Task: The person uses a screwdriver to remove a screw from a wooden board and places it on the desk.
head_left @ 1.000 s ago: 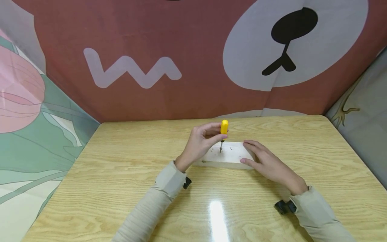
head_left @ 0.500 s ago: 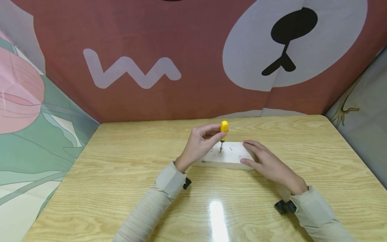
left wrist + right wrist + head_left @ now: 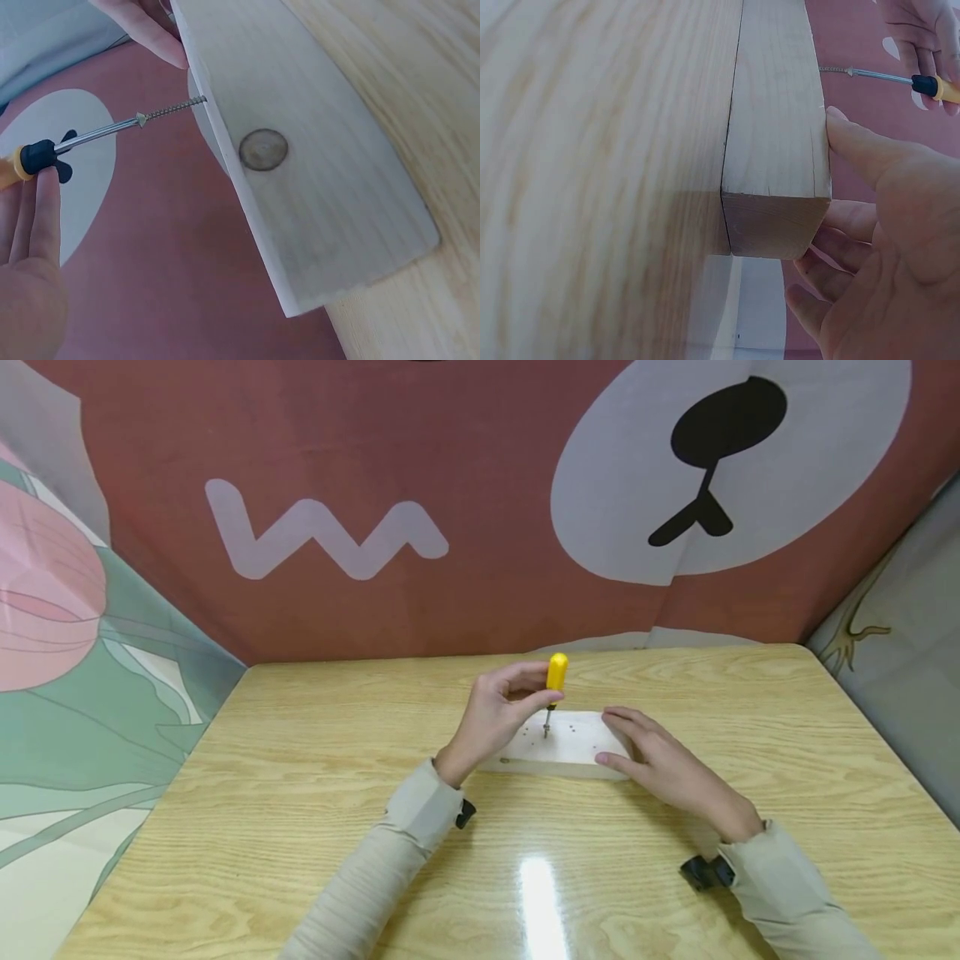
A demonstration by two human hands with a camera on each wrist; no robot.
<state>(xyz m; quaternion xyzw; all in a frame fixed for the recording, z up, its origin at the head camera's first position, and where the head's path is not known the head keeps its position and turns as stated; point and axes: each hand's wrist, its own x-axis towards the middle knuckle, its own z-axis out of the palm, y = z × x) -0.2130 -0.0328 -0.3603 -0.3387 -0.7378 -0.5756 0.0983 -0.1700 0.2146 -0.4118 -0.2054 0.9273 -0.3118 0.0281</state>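
Note:
My left hand pinches the yellow handle of a screwdriver between thumb and fingers. The screwdriver stands nearly upright over a pale wooden block. Its shaft ends at the head of a long threaded screw, whose point meets the block's top face. Much of the screw's thread is exposed above the wood. My right hand holds the block's right end, thumb at the near top edge and fingers round the far side. In the right wrist view, the right thumb lies against the block's edge.
The block lies on a wood-grain table towards its back edge. Several small holes dot the block's top, and a dark round knot marks its near side. A printed cloth hangs behind the table.
The screwdriver's handle stands very slightly higher, and the left thumb and fingers have shifted a little on it. The block and the right hand have stayed in place.

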